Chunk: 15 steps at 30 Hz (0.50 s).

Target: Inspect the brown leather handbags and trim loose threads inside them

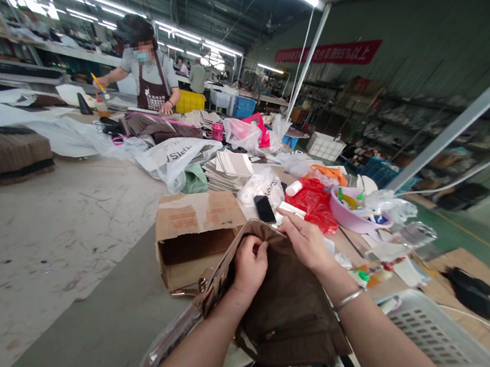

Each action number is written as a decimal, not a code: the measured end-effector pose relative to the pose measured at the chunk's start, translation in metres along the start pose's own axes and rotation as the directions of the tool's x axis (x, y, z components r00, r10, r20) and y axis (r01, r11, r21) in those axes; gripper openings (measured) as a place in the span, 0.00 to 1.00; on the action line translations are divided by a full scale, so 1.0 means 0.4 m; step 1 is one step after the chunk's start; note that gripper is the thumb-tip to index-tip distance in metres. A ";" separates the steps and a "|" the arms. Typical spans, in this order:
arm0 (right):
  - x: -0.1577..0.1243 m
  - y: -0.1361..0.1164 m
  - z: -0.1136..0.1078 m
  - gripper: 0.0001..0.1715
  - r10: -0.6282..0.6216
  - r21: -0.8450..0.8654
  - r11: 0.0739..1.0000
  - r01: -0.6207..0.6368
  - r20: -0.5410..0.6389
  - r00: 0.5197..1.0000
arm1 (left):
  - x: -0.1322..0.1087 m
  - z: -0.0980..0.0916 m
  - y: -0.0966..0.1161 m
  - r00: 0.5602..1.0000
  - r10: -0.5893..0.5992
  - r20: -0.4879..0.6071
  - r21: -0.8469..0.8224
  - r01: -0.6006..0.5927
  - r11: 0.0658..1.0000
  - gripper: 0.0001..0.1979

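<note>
A brown handbag (291, 300) stands tilted in front of me, its mouth spread and a zipped pocket showing low on the near panel. My left hand (249, 264) reaches in at the mouth, with curled fingers pinching the fabric close to the top edge. On the right, my right hand (303, 239) grips the same top edge between thumb and fingers. A clear plastic-wrapped strap or handle (171, 338) sticks out at the bag's left side, near some metal fittings. The fabric hides part of the left fingertips.
Behind the bag lie an open cardboard box (203, 212), a black phone (264, 209) and a red plastic bag (316, 206). A purple basin (358, 221) and a white basket (435, 327) are to the right. Across the table a co-worker (153, 74) in an apron holds a yellow tool.
</note>
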State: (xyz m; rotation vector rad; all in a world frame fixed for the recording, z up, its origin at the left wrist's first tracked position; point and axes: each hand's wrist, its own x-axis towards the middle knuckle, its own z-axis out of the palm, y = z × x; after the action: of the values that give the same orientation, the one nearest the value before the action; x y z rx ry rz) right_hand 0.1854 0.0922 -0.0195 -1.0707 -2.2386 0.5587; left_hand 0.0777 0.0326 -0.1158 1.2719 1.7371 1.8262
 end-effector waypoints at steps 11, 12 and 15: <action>-0.012 -0.004 -0.009 0.11 -0.095 -0.207 0.969 0.133 0.181 0.979 | 0.002 0.012 -0.013 0.999 -0.046 0.013 -0.012 0.046 0.999 0.04; -0.010 -0.002 -0.007 0.12 -0.094 -0.227 0.965 0.133 0.175 0.980 | -0.006 0.010 -0.008 0.998 -0.059 0.015 -0.016 0.059 0.998 0.02; -0.007 0.004 -0.004 0.18 -0.079 -0.270 0.955 0.120 0.159 0.984 | -0.058 -0.033 0.050 0.994 -0.097 0.058 0.000 0.097 0.995 0.20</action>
State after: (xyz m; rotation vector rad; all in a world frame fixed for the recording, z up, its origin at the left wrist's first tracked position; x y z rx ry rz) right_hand 0.1890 0.0910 -0.0202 -1.0731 -2.5418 0.2914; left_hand 0.0873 0.0027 -0.1046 1.2053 1.7338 1.7202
